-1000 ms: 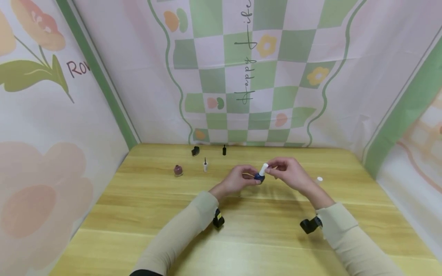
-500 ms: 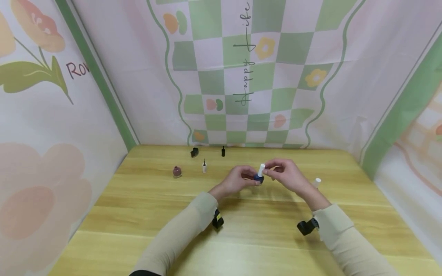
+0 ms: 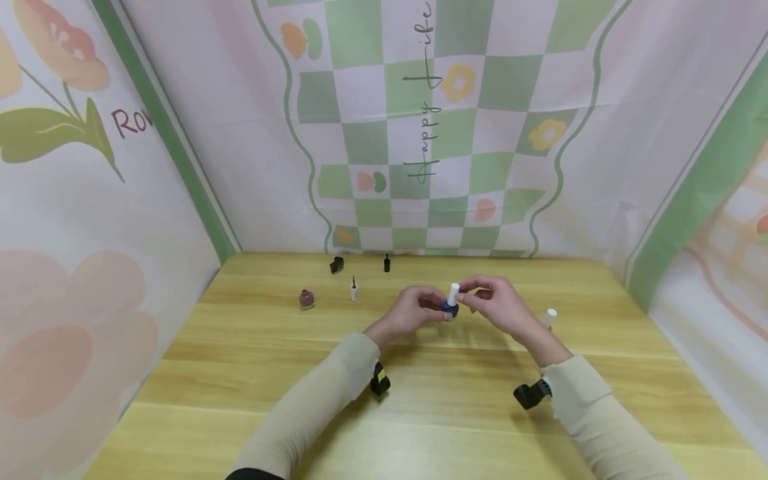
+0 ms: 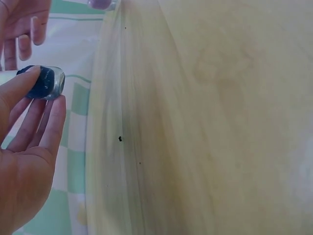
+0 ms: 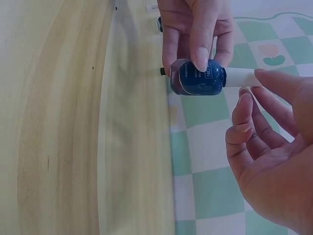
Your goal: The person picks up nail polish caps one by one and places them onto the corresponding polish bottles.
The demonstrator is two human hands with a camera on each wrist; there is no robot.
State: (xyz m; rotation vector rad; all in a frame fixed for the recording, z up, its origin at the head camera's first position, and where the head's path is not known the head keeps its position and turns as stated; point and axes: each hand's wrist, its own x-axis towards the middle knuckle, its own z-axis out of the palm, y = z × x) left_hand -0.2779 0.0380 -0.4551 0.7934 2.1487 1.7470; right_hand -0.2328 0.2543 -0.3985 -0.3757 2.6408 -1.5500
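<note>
My left hand (image 3: 414, 311) holds a dark blue nail polish bottle (image 5: 200, 78) by its glass body, thumb on one side and fingers on the other. The bottle's white cap (image 5: 238, 77) sits at its neck and points up in the head view. My right hand (image 3: 499, 303) pinches this cap near its top between thumb and index finger, the other fingers curved below. Both hands are above the far middle part of the wooden table (image 3: 420, 413). The brush inside is hidden.
Left of the hands stand an uncapped mauve polish bottle (image 3: 307, 299) and a white cap (image 3: 354, 291) with its brush upward. Farther back are a black brush cap (image 3: 387, 265) and a small tipped black bottle (image 3: 337, 265). Another white cap (image 3: 550, 317) shows behind the right wrist.
The bottle and its cap have gone from leaning right to nearly upright. My right hand has shifted slightly left, uncovering more of the white cap behind the wrist.
</note>
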